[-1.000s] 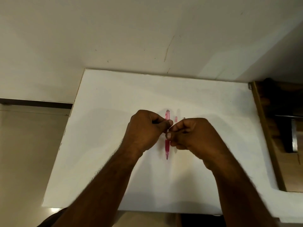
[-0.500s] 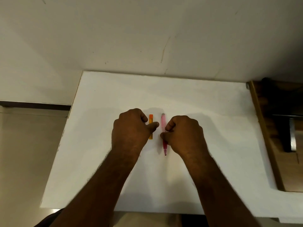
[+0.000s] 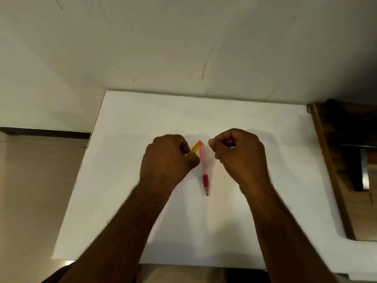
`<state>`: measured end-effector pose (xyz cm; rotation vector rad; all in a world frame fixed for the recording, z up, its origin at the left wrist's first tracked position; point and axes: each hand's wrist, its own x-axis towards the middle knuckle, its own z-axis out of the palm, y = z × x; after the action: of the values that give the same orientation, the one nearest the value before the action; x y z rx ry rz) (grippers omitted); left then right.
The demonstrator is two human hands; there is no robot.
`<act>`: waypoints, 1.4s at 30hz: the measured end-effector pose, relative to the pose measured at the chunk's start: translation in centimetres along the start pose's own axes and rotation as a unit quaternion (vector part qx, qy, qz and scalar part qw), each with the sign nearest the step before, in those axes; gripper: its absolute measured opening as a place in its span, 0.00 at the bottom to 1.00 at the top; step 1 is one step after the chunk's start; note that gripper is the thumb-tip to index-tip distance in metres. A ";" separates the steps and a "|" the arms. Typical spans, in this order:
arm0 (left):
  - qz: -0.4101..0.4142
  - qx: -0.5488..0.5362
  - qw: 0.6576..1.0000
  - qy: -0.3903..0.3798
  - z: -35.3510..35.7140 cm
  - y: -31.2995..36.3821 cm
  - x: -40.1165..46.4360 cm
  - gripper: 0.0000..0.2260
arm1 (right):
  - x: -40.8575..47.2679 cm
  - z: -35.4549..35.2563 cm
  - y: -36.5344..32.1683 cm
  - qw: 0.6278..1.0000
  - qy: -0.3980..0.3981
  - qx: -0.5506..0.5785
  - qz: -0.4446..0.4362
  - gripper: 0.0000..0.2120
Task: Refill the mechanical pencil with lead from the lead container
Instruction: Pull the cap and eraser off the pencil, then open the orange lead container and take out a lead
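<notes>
A pale plaster wall is rising behind the white rectangular tabletop, which is filling the middle of the view, with a brown wooden ledge at three o'clock. The left hand is curling around the orange translucent plastic lead container, tilting its cap toward one o'clock. The right hand is hanging clenched, thumb against forefinger; whether it is pinching a small cap, I cannot tell. Between them the slim pink plastic mechanical pencil is lying free, its tip pointing to six o'clock. For this step, steadying the container low and opening it gently probably keeps brittle leads from scattering. Compared with half a second earlier, the right hand is no longer gripping the pencil, and the container is now lifting off the tabletop.
</notes>
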<state>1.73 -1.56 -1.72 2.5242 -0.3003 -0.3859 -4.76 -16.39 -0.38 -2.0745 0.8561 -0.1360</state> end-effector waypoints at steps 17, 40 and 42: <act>0.070 -0.037 0.996 0.031 -1.8 0.3 0.0 0.08 | 0.1 0.0 -0.2 0.970 0.032 0.236 0.042 0.05; 0.149 -0.102 0.981 0.064 -3.0 -0.1 0.2 0.08 | -0.7 1.2 -1.7 0.924 -0.057 0.362 0.107 0.06; 0.175 -0.098 0.978 0.060 -3.1 0.0 0.2 0.09 | -0.7 1.3 -1.7 0.889 -0.083 0.427 0.141 0.06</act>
<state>2.91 -0.09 0.72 2.2342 -0.6152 -0.1168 -3.88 -14.41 0.17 -1.1077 0.7866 -0.1406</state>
